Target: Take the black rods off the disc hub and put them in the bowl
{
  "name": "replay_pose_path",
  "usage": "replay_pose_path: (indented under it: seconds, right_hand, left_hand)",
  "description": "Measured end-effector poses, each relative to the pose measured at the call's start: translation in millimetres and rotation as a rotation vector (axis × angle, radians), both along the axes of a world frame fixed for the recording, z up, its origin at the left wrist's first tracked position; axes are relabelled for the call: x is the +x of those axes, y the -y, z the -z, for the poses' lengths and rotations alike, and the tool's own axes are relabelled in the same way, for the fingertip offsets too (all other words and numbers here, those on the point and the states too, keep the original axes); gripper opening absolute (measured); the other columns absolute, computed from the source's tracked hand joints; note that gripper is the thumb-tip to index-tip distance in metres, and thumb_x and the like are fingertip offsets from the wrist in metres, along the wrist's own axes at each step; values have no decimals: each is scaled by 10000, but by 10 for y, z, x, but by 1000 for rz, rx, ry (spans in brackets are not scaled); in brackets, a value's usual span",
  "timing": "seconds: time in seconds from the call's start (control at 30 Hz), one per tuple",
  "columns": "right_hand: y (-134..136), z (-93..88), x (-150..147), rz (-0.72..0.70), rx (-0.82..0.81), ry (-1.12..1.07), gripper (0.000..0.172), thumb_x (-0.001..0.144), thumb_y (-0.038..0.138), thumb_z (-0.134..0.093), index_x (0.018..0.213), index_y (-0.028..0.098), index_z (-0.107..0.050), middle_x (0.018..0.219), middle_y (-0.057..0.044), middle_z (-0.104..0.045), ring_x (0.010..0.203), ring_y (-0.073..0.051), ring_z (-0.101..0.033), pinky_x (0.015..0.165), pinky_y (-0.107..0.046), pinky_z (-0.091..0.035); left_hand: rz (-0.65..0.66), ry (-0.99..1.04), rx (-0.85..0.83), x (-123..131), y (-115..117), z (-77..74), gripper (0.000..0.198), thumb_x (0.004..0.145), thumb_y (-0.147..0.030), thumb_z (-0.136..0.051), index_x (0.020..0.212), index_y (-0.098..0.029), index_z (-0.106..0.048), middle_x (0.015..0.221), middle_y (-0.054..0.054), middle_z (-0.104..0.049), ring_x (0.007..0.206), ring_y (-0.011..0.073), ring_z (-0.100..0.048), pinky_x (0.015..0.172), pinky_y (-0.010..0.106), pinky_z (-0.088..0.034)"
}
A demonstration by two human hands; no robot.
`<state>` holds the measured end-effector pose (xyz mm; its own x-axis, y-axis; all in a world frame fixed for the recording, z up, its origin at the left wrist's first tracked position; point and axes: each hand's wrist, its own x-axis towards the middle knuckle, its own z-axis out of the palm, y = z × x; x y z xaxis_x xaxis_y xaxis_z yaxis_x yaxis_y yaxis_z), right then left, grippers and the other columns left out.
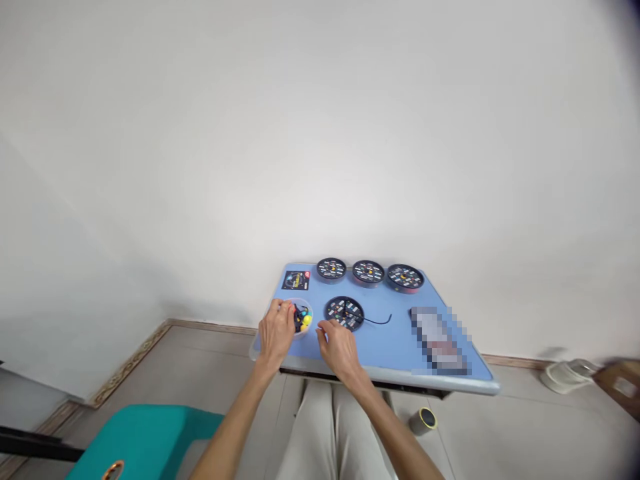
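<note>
My left hand (pixel 277 328) bends over the left rim of a small clear plastic tub (pixel 299 334), its fingers drawn together at the edge. Yellow balls (pixel 305 322) and thin black pieces lie inside, with a bit of red by my fingertips. Whatever those fingers grip is hidden. Just right of the tub, my right hand (pixel 341 348) is curled, thumb close to forefinger; I cannot make out anything between them. Beyond it lies a round black disc (pixel 353 319) printed with small coloured pictures. A thin black rod (pixel 376 322) with a bent end extends rightward from the disc.
Three round black-rimmed containers, left (pixel 331 269), middle (pixel 369 273) and right (pixel 405 277), line the back of the blue table (pixel 385 353). A dark printed card (pixel 296 280) lies back left. A pixelated phone-shaped object (pixel 441 341) is at right. A teal seat (pixel 145 437) stands lower left.
</note>
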<state>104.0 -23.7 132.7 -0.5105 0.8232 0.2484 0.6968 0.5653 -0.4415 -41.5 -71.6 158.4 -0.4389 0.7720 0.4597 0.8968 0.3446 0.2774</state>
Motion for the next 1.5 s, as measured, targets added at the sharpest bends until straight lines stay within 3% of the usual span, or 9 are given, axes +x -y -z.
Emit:
replay_pose_path:
  seconds: [0.13, 0.37, 0.47, 0.67, 0.87, 1.07, 1.3, 1.5]
  right_hand:
    - [76, -26, 48, 17, 37, -28, 184, 900, 171, -530, 840, 211, -699, 855, -61, -694, 768, -173, -635, 599, -247, -305]
    - [-127, 284, 219, 80, 74, -117, 212, 898, 130, -500, 865, 218, -690, 837, -40, -706, 741, -166, -653, 599, -242, -320]
    - [-208, 333, 309, 99, 72, -106, 222, 903, 139, -498, 821, 217, -688, 832, -41, -706, 718, -165, -654, 586, -245, -313]
    - [-367, 108, 476, 196, 75, -24, 263, 941, 164, -453, 822, 207, -683, 841, -48, -707, 709, -155, -647, 591, -250, -311]
    - [-662, -104, 458, 227, 103, 208, 233, 911, 113, -477, 916, 183, -699, 926, -80, -691, 833, -174, -646, 643, -249, -349]
    - [-810, -82, 356, 133, 109, 387, 240, 888, 77, -505, 960, 150, -721, 992, -141, -684, 1023, -242, -598, 747, -270, -408]
    - [-876, 23, 338, 90, 55, 412, 210, 892, 122, -534, 979, 109, -725, 1001, -171, -690, 1073, -270, -577, 777, -292, -420]
    - [-843, -19, 326, 88, 47, 414, 217, 877, 113, -537, 953, 118, -740, 1009, -165, -701, 1055, -258, -588, 765, -286, -421]
  left_hand:
    - [45, 19, 49, 69, 18, -56, 315, 973, -254, -357, 1056, -209, -658, 1037, 63, -661, 844, 167, -640, 661, 268, -427]
    - [237, 44, 145, 108, -176, 299, 309, 967, -255, -356, 988, -229, -663, 963, 47, -662, 844, 163, -653, 700, 268, -484]
    - [287, 52, 188, 171, -244, 415, 312, 964, -238, -355, 990, -230, -666, 928, 47, -657, 820, 162, -655, 690, 267, -497]
    - [401, 124, 102, 368, -369, 534, 370, 978, -220, -301, 944, -201, -668, 892, 52, -643, 793, 161, -653, 729, 288, -504]
    - [396, 160, 41, 522, -602, 670, 302, 936, -184, -377, 1015, -200, -668, 968, 60, -656, 901, 182, -654, 791, 305, -509]
    - [314, 122, -96, 690, -690, 612, 248, 916, -181, -454, 1079, -193, -641, 1119, 75, -621, 940, 177, -649, 772, 283, -505]
    - [290, 102, -206, 781, -672, 562, 218, 918, -273, -514, 1087, -194, -626, 1142, 72, -598, 950, 179, -641, 724, 270, -493]
    - [268, 77, -228, 802, -670, 503, 238, 930, -256, -472, 1083, -181, -640, 1108, 88, -624, 1022, 212, -603, 775, 303, -484]
